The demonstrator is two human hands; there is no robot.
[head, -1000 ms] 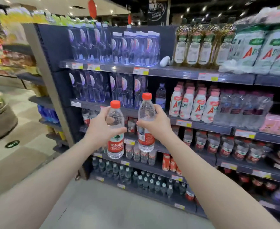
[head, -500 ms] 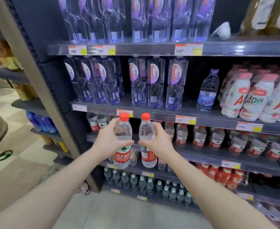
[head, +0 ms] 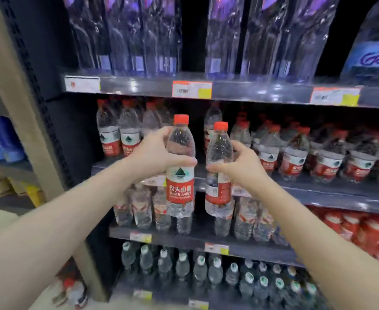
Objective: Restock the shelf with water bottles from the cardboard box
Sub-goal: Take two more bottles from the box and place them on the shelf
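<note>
My left hand (head: 155,156) grips a clear water bottle (head: 180,175) with a red cap and red label, held upright. My right hand (head: 240,168) grips a second, matching water bottle (head: 218,175) just to the right of it. Both bottles hang in front of the dark shelf (head: 318,182) that carries rows of the same red-capped bottles (head: 293,157). There is a gap in that row right behind the two held bottles. The cardboard box is not in view.
The shelf above (head: 251,90) holds tall clear bottles with purple labels. Below are a shelf of red-labelled bottles (head: 143,209) and a bottom shelf of small green-capped bottles (head: 206,271). The beige upright (head: 23,108) of the rack stands at the left, with floor beside it.
The view has closed in on the shelf. Both hands have carried their bottles up and forward, from below the red-capped row to level with it.
</note>
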